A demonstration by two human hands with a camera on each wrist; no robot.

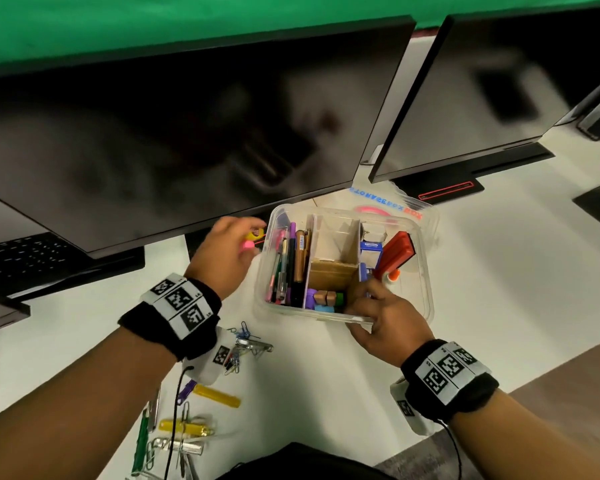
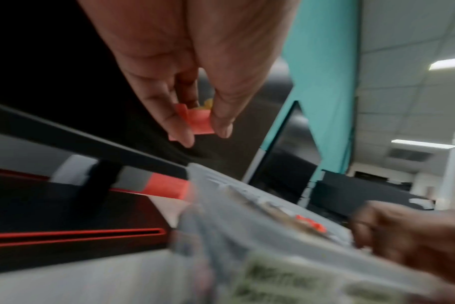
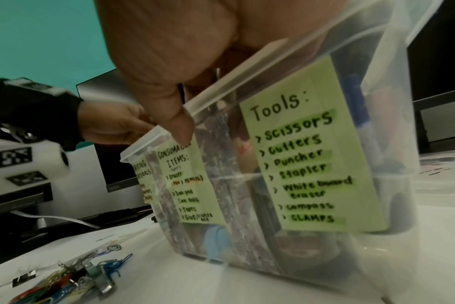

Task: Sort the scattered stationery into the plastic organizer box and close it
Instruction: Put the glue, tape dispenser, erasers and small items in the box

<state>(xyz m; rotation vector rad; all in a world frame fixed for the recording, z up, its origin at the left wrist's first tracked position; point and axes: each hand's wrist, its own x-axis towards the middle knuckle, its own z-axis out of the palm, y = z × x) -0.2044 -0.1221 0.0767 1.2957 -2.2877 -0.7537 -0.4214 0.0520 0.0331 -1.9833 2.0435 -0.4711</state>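
The clear plastic organizer box stands open on the white desk, with pens, blocks, a red tool and cardboard dividers inside. Green labels cover its front wall. My right hand grips the front rim, thumb on the outer wall, and the box looks tilted in the right wrist view. My left hand hovers just left of the box and pinches small pink and yellow pieces. The pink piece sits between thumb and fingers. The lid lies behind the box.
Paper clips and binder clips lie near my left wrist. Yellow pieces, a green one and metal clips sit closer to me. Two dark monitors overhang the back of the desk, with a keyboard at far left.
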